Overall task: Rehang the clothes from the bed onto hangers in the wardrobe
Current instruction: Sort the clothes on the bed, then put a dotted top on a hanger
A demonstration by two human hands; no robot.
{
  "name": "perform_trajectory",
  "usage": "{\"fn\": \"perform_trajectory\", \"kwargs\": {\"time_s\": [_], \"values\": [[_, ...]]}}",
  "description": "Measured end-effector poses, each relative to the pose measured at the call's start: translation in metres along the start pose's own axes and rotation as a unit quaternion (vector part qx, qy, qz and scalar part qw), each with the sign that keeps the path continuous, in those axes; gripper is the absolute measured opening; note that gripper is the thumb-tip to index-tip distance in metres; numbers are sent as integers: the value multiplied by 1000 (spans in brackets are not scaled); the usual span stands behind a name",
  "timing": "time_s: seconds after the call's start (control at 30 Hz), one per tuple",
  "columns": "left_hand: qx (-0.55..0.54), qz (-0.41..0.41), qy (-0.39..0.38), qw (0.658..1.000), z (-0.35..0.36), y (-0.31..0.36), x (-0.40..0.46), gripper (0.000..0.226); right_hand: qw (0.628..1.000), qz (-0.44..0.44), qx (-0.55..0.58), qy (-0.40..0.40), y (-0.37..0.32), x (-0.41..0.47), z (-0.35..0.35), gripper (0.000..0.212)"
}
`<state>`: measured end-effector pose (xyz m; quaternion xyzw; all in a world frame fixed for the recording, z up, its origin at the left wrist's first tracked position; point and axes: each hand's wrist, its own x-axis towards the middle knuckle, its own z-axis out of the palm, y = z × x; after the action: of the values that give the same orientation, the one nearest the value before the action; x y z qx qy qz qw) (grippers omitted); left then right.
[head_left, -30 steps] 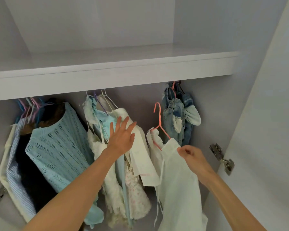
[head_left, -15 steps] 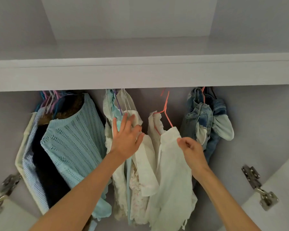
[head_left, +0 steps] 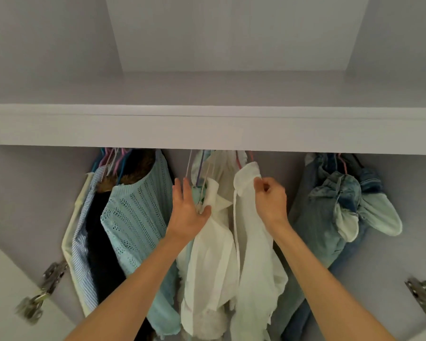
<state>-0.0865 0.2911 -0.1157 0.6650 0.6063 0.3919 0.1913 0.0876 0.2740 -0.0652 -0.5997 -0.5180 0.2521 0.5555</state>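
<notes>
Right hand (head_left: 271, 198) pinches the white garment (head_left: 253, 242) at its shoulder (on a pink hanger (head_left: 239, 163)); left hand (head_left: 188, 210), fingers straight, presses hanging cream clothes (head_left: 214, 232) aside.

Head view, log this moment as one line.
stage: hanging | right hand: pinches white sheer garment on pink hanger | left hand: open, holds neighbouring white clothes aside

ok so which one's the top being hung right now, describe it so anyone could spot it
Look under the white shelf at the hanging row. In the middle hangs a plain white top on a pink hanger, its shoulder pinched by the right hand. The denim hangs to its right.
</notes>
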Motion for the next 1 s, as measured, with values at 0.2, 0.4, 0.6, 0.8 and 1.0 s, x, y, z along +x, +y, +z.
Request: {"fn": "perform_trajectory", "kwargs": {"time_s": [0.2,0.4,0.6,0.8,1.0], "values": [[-23,-71,-89,993,-12,-2,8,70,987,6,-159,20,10,-7,39,30],[-66,-10,-115,991,-10,-10,6,61,967,-56,-240,-66,8,-13,62,31],[-95,39,-122,987,-2,-16,-8,72,967,-46,-198,-151,11,-11,65,32],[-65,64,-171,981,-5,-18,-21,71,956,-45,-202,-210,12,-32,62,46],[142,125,-100,977,-32,-31,-33,60,899,-210,-356,-143,13,-28,51,62]]}}
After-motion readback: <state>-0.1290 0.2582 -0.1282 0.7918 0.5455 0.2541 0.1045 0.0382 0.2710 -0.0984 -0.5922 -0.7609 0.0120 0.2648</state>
